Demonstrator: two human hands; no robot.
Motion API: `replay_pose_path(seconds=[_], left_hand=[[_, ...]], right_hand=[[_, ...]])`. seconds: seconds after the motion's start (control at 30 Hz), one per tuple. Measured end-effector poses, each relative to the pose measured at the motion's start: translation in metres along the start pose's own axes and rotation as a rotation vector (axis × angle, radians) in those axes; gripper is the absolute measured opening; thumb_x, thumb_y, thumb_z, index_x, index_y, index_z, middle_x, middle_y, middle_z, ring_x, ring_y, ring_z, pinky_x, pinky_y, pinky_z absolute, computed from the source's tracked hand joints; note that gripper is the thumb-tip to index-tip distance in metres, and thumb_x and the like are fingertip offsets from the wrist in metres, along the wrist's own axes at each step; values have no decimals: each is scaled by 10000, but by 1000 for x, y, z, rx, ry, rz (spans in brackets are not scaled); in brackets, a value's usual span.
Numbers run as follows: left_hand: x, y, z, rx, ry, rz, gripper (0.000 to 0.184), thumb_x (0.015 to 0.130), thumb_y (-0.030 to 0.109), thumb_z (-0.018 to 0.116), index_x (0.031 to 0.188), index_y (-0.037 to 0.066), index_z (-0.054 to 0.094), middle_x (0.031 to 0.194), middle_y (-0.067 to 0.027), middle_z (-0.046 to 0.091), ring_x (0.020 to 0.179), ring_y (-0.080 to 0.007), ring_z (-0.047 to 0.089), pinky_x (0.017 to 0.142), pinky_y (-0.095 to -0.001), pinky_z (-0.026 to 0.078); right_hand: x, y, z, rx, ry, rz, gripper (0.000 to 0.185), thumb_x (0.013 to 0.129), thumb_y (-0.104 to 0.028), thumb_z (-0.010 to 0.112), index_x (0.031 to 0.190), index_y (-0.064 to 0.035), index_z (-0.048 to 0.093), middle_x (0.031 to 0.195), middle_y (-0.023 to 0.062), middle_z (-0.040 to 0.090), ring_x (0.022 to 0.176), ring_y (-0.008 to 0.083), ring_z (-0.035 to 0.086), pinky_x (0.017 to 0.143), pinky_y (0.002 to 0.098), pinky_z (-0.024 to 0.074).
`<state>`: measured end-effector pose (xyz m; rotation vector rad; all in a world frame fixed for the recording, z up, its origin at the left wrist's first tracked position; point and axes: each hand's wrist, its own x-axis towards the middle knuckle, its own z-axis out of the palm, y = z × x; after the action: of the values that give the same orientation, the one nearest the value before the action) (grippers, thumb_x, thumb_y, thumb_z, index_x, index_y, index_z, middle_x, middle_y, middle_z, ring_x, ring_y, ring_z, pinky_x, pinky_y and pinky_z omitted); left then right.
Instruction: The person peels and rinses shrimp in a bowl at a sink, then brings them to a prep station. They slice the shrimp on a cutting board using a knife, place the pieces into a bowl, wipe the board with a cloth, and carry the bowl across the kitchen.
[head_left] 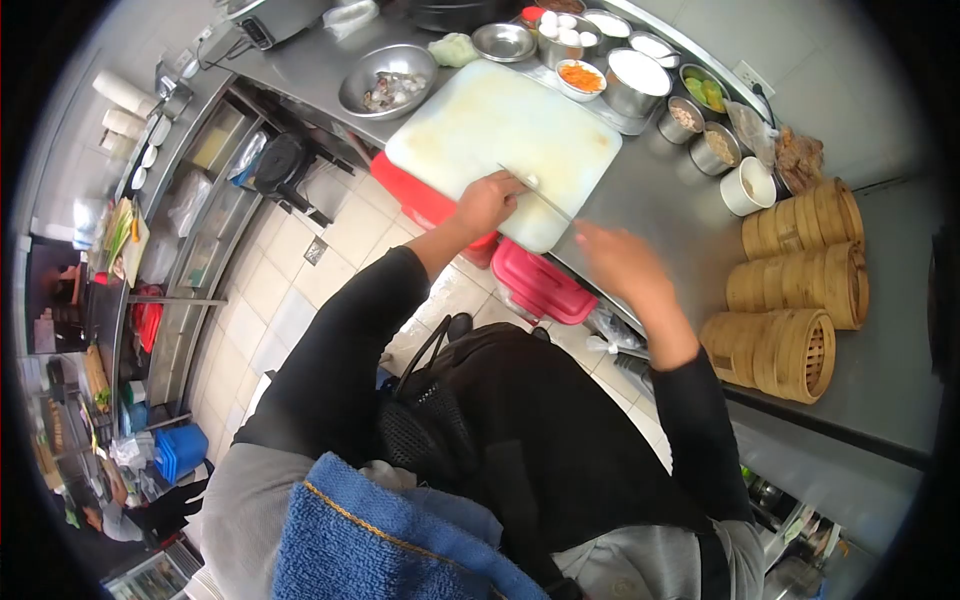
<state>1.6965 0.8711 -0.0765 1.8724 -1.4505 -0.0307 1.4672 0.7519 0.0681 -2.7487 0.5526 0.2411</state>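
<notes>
- White cutting board point(500, 115) lies on your metal bench point(690, 225).
- Your right hand point(622, 262), blurred, has its fingers around the knife point(550, 203) — blade over the board, near a small white piece point(531, 182).
- Your left hand point(490, 200) curls beside the blade — whether its fingers grip anything, you can't tell.

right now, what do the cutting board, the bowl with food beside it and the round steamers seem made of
Cutting board: probably plastic, matte off-white, since its face shows no wood grain.
Bowl: metal, likely stainless steel, judging by its shiny grey wall.
Steamers: apparently bamboo, tan with little shine; the banded sides and slatted end suggest it.
</notes>
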Motion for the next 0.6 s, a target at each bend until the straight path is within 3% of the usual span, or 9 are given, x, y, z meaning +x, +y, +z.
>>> replay_pose_path(seconds=[0.13,0.23,0.3,0.43,0.5,0.6], left_hand=[[-4,0,-2,-24,-2,-58,281,824,32,644,1080,86,747,1063,-134,706,917,-338,688,838,-416,566],[-11,-4,1,-62,48,-77,231,839,46,662,1055,67,741,1039,-141,710,907,-337,692,826,-412,567],[-12,-4,8,-81,57,-93,206,845,57,673,1041,59,738,1022,-144,714,898,-336,695,819,-409,568],[-14,-8,11,-82,72,-149,190,838,62,703,1027,50,725,986,-151,722,859,-332,705,800,-411,568],[-14,-9,11,-77,80,-157,194,835,63,712,1028,45,720,978,-155,724,847,-331,708,797,-413,568],[-18,-6,15,-102,92,-188,182,833,58,711,1014,47,718,983,-144,717,873,-330,696,796,-410,563]], right_hand=[[20,11,17,28,11,-42,347,1040,-258,435,1273,-69,609,1021,261,701,956,453,674,839,561,520],[-4,7,8,17,152,-116,350,1040,-255,434,1279,-67,606,988,263,702,936,464,671,832,565,514],[3,-7,2,16,-134,38,398,1077,-300,362,1321,-70,576,1157,251,673,1098,450,617,925,548,485],[7,-10,0,73,-108,68,401,1076,-296,365,1334,-65,567,1147,263,672,1077,456,624,916,550,490],[-11,-4,1,-3,22,-6,350,1036,-246,445,1295,-68,599,952,266,701,921,459,671,820,559,513],[14,-3,19,74,10,-14,353,1037,-243,443,1302,-67,596,956,266,700,927,453,671,823,554,513]])
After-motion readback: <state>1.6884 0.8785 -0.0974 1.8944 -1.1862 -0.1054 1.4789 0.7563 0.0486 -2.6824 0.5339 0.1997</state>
